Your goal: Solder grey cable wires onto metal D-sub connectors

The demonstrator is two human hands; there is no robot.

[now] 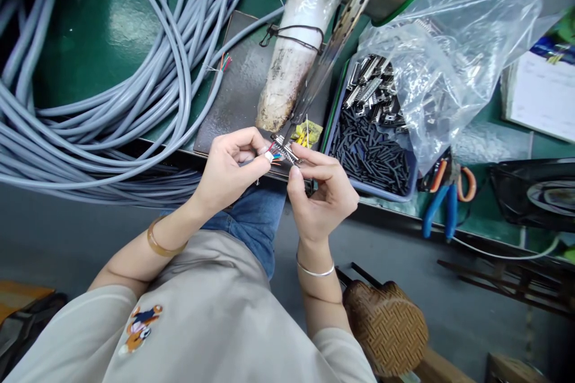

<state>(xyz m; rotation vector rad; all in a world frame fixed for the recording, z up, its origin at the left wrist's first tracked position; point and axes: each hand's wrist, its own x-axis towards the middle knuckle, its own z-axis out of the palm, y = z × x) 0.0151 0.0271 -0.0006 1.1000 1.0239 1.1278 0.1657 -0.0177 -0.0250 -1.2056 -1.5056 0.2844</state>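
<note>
My left hand [231, 167] is closed in a pinch on the end of a grey cable [249, 163], whose stripped coloured wires [275, 157] fan out at its tip. My right hand [321, 191] is closed with thumb and forefinger on a small metal connector [287, 149] held right against those wire ends. Both hands meet just above the table's front edge, in front of a dark metal plate [238, 90].
Coils of grey cable [112, 102] cover the green table at left. A scorched white wrapped tool [294, 54] leans over the plate. A blue tray [404, 194] holds black sleeves and connectors beside a clear plastic bag [444, 54]. Blue-handled pliers [442, 203] lie right. A woven stool [386, 326] stands below.
</note>
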